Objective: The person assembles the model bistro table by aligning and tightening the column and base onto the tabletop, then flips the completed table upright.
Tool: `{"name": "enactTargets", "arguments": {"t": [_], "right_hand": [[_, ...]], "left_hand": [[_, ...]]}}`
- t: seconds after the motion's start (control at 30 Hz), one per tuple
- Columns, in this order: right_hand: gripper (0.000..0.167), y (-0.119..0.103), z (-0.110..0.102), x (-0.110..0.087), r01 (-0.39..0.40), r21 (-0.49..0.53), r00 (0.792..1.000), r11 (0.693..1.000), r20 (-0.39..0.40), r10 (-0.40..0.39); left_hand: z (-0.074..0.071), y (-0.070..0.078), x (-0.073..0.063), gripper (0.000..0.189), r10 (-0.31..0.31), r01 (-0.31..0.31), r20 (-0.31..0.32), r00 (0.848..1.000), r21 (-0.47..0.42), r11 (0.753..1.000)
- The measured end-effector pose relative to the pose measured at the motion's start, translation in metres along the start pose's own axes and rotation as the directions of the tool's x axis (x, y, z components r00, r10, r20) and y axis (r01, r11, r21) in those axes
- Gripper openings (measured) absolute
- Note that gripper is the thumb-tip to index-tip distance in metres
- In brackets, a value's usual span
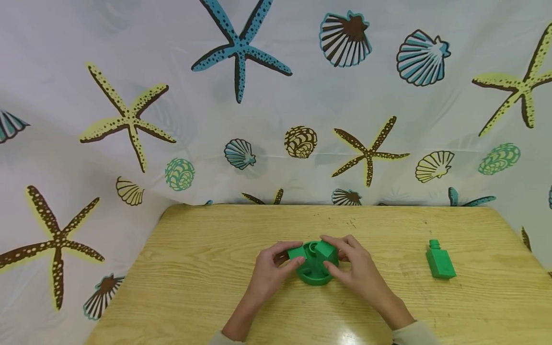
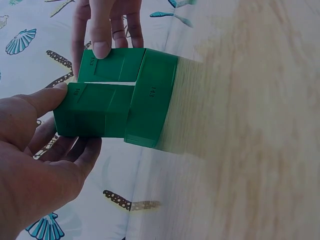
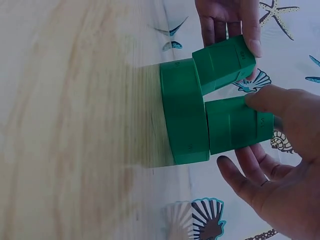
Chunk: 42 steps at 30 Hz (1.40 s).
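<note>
A round green base (image 1: 315, 280) with a threaded hole near its back stands on the table between both hands. My left hand (image 1: 266, 274) pinches a green block (image 2: 90, 110) between thumb and fingers. Its lower end meets the base's top on the left, slightly tilted in the right wrist view. On the other side, my right hand (image 1: 360, 266) grips a second green block (image 3: 240, 125), also against the top of the base. The lower ends of both blocks are hidden where they meet the base (image 3: 184, 115).
A green bottle-shaped piece (image 1: 441, 263) with a threaded neck lies to the right on the wooden table (image 1: 194, 278). A white cloth (image 1: 267, 177) printed with starfish and shells hangs behind the table and along its sides.
</note>
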State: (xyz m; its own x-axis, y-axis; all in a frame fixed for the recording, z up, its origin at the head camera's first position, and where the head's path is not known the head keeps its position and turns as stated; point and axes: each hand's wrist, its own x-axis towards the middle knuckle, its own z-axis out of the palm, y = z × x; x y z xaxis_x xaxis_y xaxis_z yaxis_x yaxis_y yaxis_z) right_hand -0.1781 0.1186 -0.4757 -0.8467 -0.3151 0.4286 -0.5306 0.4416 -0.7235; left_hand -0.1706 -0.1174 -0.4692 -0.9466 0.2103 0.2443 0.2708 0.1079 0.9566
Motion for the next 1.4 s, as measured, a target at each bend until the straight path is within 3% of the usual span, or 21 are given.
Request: {"name": "enactTargets", "arguments": {"t": [0.27, 0.57, 0.87, 1.13, 1.4], "right_hand": [[0.050, 0.000, -0.005, 0.000, -0.034, -0.066, 0.999, 0.997, -0.015, 0.033], [0.040, -0.002, -0.018, 0.000, -0.031, 0.073, 1.000, 0.997, 0.001, 0.031], [0.037, -0.001, -0.021, 0.000, -0.076, 0.106, 0.997, 0.991, -0.013, 0.078], [0.049, 0.001, -0.022, -0.002, -0.083, 0.093, 0.997, 0.992, 0.018, 0.081], [0.049, -0.002, -0.025, -0.001, -0.117, 0.069, 0.993, 0.991, 0.027, 0.115]], "left_hand": [[0.000, -0.001, 0.000, 0.036, -0.012, 0.012, 0.002, 1.000, 0.012, 1.000], [0.001, 0.001, 0.001, 0.037, -0.027, 0.027, -0.011, 1.000, 0.015, 1.000], [0.001, 0.001, 0.001, 0.036, -0.032, 0.033, -0.012, 0.999, 0.013, 0.999], [0.001, 0.000, 0.001, 0.036, -0.023, 0.023, -0.014, 1.000, 0.015, 1.000], [0.000, 0.000, 0.000, 0.036, -0.026, 0.026, -0.021, 0.999, 0.013, 1.000]]}}
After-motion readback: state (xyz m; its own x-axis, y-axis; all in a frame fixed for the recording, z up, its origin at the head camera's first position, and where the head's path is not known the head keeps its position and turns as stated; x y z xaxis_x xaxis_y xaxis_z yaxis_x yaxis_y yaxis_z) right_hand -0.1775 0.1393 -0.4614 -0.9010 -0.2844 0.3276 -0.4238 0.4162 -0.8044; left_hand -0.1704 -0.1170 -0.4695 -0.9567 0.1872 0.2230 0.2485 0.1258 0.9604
